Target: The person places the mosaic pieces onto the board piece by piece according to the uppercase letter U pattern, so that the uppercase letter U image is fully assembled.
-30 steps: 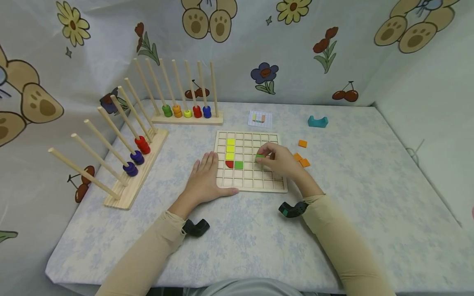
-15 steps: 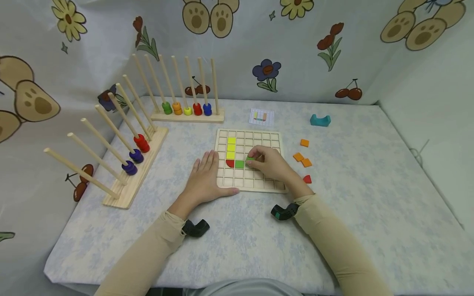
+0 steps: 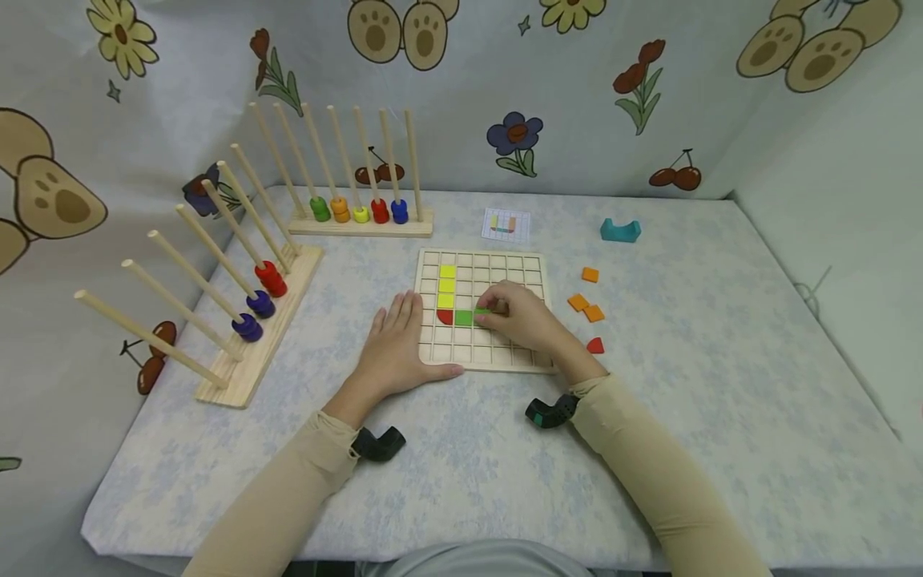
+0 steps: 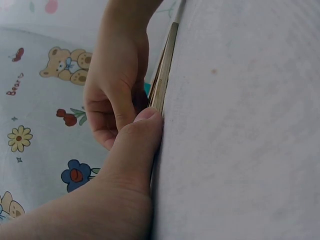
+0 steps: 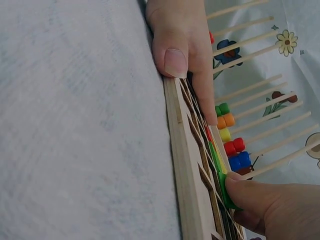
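A wooden grid board (image 3: 497, 357) lies on the table, with a column of yellow square tiles (image 3: 447, 285), a red rounded tile (image 3: 445, 316) and a green square tile (image 3: 464, 317) in its cells. My right hand (image 3: 521, 316) pinches another green square tile (image 5: 227, 192) between thumb and fingers, just right of the first green one. Fingers partly cover it in the head view; whether it is fully seated cannot be told. My left hand (image 3: 392, 349) rests at the board's left front corner, fingers straight along the left side, thumb touching the front edge.
Right of the board lie several orange square tiles (image 3: 590, 275) and a red tile (image 3: 595, 345). Behind it are a pattern card (image 3: 506, 225) and a teal curved block (image 3: 620, 231). Two peg racks with colored beads stand at the left (image 3: 281, 320) and back (image 3: 360, 227).
The right hand has moved left across the board, bringing its green tile beside the other green tile. This uncovered the red tile at the right. The left hand stays in place.
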Demonstrator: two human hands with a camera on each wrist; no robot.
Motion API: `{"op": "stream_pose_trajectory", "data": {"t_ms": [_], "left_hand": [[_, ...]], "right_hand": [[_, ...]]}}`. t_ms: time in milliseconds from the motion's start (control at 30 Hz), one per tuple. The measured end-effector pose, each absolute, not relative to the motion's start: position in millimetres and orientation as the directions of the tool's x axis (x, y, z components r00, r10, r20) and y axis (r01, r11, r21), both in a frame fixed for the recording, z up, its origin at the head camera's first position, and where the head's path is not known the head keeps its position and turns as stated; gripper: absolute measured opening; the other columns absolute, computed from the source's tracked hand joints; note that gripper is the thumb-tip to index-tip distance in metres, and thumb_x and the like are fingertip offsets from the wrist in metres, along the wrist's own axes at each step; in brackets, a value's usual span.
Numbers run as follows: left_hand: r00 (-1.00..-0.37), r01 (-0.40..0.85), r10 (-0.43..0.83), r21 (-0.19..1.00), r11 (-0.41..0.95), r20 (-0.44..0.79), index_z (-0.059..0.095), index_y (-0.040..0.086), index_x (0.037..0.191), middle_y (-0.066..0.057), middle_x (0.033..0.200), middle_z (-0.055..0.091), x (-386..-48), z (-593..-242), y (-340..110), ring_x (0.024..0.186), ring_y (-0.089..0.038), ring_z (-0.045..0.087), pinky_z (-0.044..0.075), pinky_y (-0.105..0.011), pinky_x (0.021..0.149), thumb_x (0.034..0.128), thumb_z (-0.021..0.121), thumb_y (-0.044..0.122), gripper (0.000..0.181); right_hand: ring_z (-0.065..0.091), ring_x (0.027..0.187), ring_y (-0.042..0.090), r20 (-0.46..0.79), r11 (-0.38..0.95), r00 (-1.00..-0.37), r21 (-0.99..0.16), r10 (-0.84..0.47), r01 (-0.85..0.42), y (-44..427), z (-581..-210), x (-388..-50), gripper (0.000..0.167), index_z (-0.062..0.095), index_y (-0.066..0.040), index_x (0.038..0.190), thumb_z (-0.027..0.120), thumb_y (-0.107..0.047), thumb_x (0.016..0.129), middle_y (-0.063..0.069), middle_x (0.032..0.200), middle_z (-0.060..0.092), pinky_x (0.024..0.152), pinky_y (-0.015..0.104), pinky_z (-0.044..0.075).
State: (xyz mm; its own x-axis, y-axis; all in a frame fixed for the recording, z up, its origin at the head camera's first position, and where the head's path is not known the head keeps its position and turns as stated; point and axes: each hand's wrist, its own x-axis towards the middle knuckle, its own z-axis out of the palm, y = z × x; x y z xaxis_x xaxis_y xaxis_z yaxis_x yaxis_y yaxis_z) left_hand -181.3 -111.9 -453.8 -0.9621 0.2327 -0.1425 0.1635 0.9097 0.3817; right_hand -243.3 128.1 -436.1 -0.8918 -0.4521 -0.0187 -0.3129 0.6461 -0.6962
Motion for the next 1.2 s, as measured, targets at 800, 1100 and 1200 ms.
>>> {"op": "stream_pose_trajectory", "data": {"t_ms": [800, 1100, 1200], "left_hand": [[-0.964, 0.164, 0.230, 0.381, 0.910, -0.132, -0.002, 0.004, 0.159, -0.014, 0.168, -0.003, -178, -459, -113, 0.156, -0.027, -0.005, 0.000, -0.050, 0.126, 0.0632, 0.051, 0.096, 0.143], [-0.964, 0.180, 0.240, 0.386, 0.905, -0.112, -0.002, 0.003, 0.159, -0.014, 0.168, -0.002, -180, -456, -112, 0.156, -0.027, -0.004, 0.001, -0.051, 0.126, 0.0648, 0.055, 0.093, 0.142], [-0.964, 0.182, 0.241, 0.385, 0.905, -0.110, -0.002, 0.003, 0.159, -0.015, 0.168, -0.002, -181, -455, -112, 0.156, -0.027, -0.005, 0.001, -0.051, 0.126, 0.0649, 0.056, 0.092, 0.142]], "right_hand": [[0.054, 0.079, 0.018, 0.022, 0.636, -0.868, -0.672, -0.495, -0.380, 152, -425, -230, 0.035, 0.065, -0.017, 0.127, 0.069, -0.029, 0.095, -0.001, 0.108, 0.064, 0.069, 0.032, 0.048], [0.051, 0.077, 0.020, 0.050, 0.665, -0.893, -0.649, -0.447, -0.369, 207, -411, -224, 0.035, 0.064, -0.013, 0.128, 0.067, -0.027, 0.096, 0.004, 0.109, 0.063, 0.061, 0.030, 0.045], [0.051, 0.079, 0.020, 0.047, 0.692, -0.909, -0.632, -0.415, -0.349, 227, -408, -222, 0.036, 0.064, -0.013, 0.128, 0.067, -0.030, 0.096, 0.004, 0.109, 0.064, 0.060, 0.030, 0.045]]}}
